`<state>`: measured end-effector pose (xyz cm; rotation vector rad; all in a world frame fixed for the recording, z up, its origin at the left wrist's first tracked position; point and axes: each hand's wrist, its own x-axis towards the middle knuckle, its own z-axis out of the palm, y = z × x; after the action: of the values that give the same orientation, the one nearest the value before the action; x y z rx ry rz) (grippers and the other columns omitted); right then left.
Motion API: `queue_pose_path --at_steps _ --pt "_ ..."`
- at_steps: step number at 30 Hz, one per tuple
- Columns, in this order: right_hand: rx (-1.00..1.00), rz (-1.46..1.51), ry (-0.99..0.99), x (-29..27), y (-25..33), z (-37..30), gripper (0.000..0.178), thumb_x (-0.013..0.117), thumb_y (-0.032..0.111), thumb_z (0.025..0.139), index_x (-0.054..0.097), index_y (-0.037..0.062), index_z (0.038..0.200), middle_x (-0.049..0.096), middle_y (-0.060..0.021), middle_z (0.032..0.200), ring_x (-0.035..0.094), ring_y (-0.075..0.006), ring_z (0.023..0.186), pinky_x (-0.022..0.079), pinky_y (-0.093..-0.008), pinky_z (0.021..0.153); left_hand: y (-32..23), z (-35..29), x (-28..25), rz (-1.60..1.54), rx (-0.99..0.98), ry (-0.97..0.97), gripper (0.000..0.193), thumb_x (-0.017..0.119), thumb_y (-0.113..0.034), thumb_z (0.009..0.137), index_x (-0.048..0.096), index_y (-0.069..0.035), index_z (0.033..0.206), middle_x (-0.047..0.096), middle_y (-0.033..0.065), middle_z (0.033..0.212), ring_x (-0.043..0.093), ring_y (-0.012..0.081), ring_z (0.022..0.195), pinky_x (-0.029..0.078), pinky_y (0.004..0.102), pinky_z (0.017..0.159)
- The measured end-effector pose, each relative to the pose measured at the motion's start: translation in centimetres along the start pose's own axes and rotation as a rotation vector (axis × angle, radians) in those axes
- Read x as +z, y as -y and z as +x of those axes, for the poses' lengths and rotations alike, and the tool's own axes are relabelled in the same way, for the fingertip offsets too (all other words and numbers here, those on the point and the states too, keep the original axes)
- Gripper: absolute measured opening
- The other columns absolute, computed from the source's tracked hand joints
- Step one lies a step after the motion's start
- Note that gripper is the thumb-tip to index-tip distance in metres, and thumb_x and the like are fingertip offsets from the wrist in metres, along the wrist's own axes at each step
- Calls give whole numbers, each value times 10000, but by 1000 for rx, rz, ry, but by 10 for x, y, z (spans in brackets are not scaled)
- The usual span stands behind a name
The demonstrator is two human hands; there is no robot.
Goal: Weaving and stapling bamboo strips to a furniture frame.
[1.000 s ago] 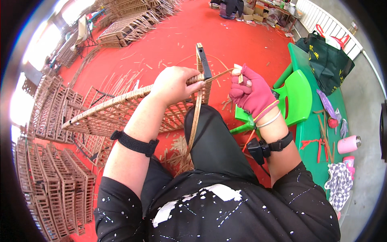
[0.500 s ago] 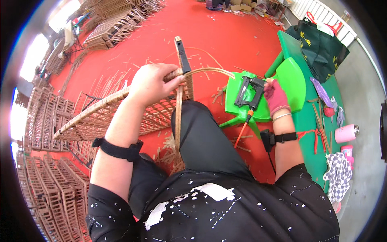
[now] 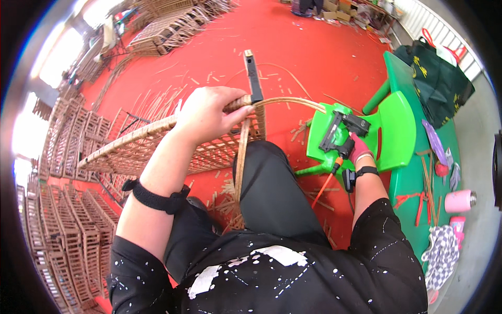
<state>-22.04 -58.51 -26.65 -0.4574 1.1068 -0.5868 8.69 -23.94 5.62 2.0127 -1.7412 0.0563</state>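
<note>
My left hand (image 3: 212, 114) pinches the upper corner of a woven rattan-like panel (image 3: 206, 154), close to a black-sided upright leg (image 3: 252, 73). Thin brown strips (image 3: 290, 99) arc from under its fingertips to the right, and another flat strip (image 3: 241, 159) hangs down over my knee. On a green plastic chair (image 3: 400, 128) lies a black air staple gun (image 3: 342, 131) with an orange hose (image 3: 327, 184). My right hand (image 3: 359, 147), in a pink-red glove, is closed round the staple gun's handle, its fingers partly hidden.
Woven frames (image 3: 68, 225) are stacked at the left, with more (image 3: 162, 36) at the far left. Strip offcuts litter the red floor (image 3: 293, 42). On a green bench (image 3: 402, 178) at right are a dark bag (image 3: 439, 86), red-handled pliers (image 3: 420, 209), a pink bottle (image 3: 460, 201) and a checked cloth (image 3: 440, 256).
My right hand has moved from behind the staple gun to its handle and closed on it. My left hand stays on the panel corner. The whole view has shifted slightly.
</note>
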Motion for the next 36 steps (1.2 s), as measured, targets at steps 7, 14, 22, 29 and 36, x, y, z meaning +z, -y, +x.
queue_pose_path --at_steps 7,14,22,29,36 --pt "151 26 309 -1 -6 -11 323 686 292 910 603 57 1115 619 -38 787 603 -199 668 539 -384 762 4 10 -6 -19 10 1 227 716 -305 832 711 -81 867 671 112 712 662 313 686 524 411 632" --pt "-72 -266 232 27 0 -80 165 634 234 934 579 79 916 596 -20 714 577 -174 587 517 -361 663 19 12 6 -3 108 -83 242 725 -303 838 708 -68 894 652 122 691 645 314 643 497 401 587" --pt "-511 -899 180 92 -14 -246 187 745 162 835 624 22 866 572 -29 614 558 -143 516 456 -302 523 21 11 1 33 52 1 258 693 -354 844 725 -106 909 686 127 782 666 333 800 529 460 717" --pt "-1238 -1087 366 104 -45 -322 503 805 175 790 574 47 1218 621 -119 1112 626 -244 1000 514 -411 862 20 12 5 28 45 -20 250 682 -351 852 734 -111 899 693 129 797 667 336 811 529 456 736" --pt "-1194 -1127 549 134 -68 -315 421 693 169 876 581 39 1260 719 -110 1075 713 -258 960 564 -357 812 15 8 1 29 52 14 307 700 -351 842 720 -64 952 694 145 829 662 359 818 532 449 737"
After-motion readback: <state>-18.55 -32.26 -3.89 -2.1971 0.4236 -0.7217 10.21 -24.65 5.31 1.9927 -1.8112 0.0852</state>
